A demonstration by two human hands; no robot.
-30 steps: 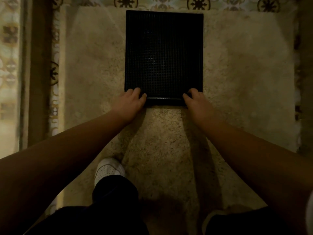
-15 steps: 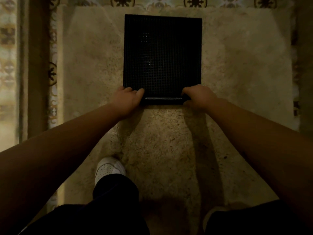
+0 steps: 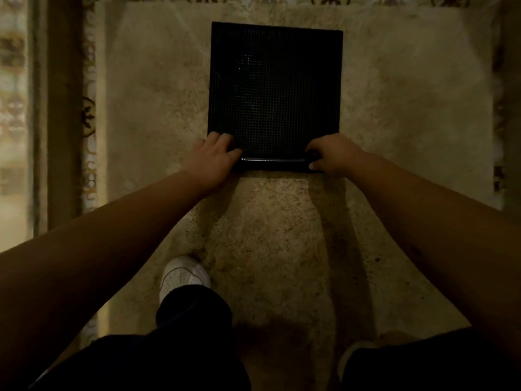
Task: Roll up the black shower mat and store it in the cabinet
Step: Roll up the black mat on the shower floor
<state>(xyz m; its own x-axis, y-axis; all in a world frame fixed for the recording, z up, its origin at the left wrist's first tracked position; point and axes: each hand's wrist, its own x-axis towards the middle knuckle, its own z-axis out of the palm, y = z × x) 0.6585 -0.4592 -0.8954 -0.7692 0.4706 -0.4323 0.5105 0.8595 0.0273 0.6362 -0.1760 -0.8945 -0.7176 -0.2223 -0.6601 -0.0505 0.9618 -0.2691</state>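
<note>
The black shower mat lies on a beige shaggy rug, with a fine grid pattern on top. Its near edge is curled into a thin roll. My left hand presses on the roll's left end, fingers over the mat. My right hand grips the roll's right end, thumb under and fingers curled over. The far part of the mat is flat. No cabinet is in view.
The beige rug covers most of the floor. Patterned tile borders it on the left and top. A dark vertical frame stands at the left. My white shoe and dark trouser legs are below.
The near edge of the mat has rolled further away from me and the flat part looks shorter. My right hand closed around the roll's end; both hands moved forward slightly.
</note>
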